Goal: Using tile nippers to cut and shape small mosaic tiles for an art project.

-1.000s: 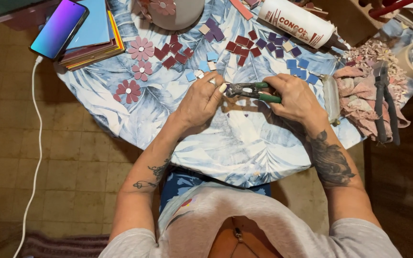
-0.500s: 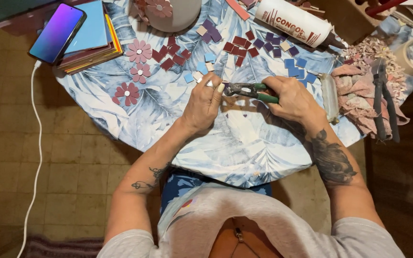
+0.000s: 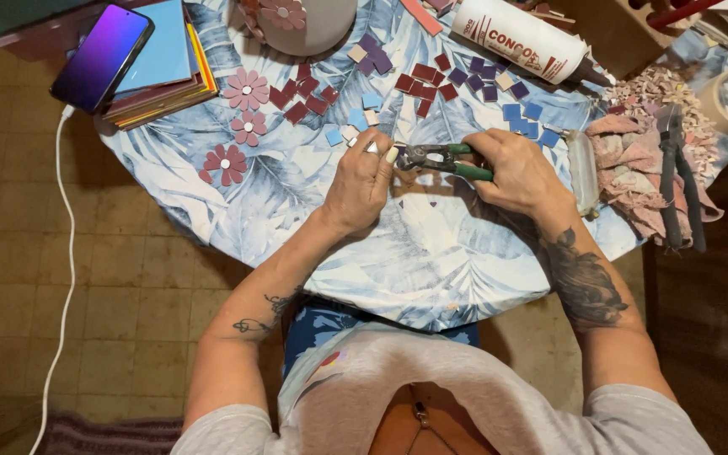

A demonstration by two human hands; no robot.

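Green-handled nippers (image 3: 440, 159) are gripped at centre frame by the right hand (image 3: 517, 173), fingers closed around the handles. A small tile piece is pinched at the nipper jaws by the left hand (image 3: 362, 179). Loose tiles (image 3: 431, 80) are scattered just above on the desk (image 3: 431, 261). A glue bottle (image 3: 526, 40) lies upper right, a phone (image 3: 101, 56) upper left.

Soft light falls evenly on the table (image 3: 431, 278), sharp and glare-free; the floor (image 3: 111, 303) at the frame's edges sits dim.
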